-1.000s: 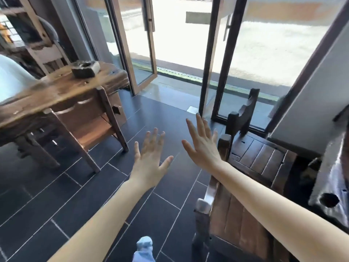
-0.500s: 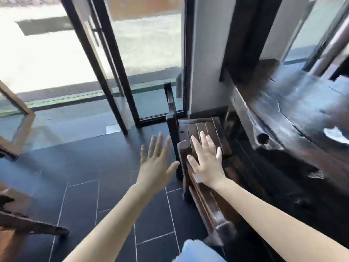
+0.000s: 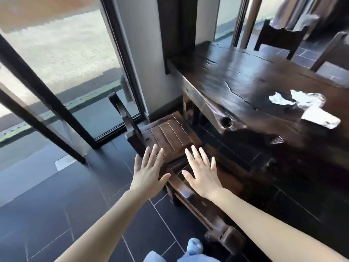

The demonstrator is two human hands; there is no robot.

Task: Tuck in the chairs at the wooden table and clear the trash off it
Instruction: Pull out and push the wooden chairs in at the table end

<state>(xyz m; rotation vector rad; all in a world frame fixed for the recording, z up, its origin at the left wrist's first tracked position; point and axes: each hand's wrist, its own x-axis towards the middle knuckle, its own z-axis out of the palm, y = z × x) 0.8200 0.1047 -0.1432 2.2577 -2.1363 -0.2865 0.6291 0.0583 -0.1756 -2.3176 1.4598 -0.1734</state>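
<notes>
Hovering left hand (image 3: pixel 149 176) and right hand (image 3: pixel 203 173) splayed over chair (image 3: pixel 173 135), trash (image 3: pixel 306 106) well right

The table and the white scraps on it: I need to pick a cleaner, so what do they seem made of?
The table looks like solid dark-stained wood with a glossy finish: grain, cracks and a knot hole show, and light glints off the top. The white scraps look like crumpled paper or thin wrapper, creased and matte to slightly shiny; which one cannot be told.

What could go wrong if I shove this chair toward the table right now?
The chair stands close to the glass door, so a crooked push might knock its backrest against the frame. Both hands, left hand and right hand, are open and gripping nothing, so they could slip. The white trash on the table may get forgotten.
</notes>
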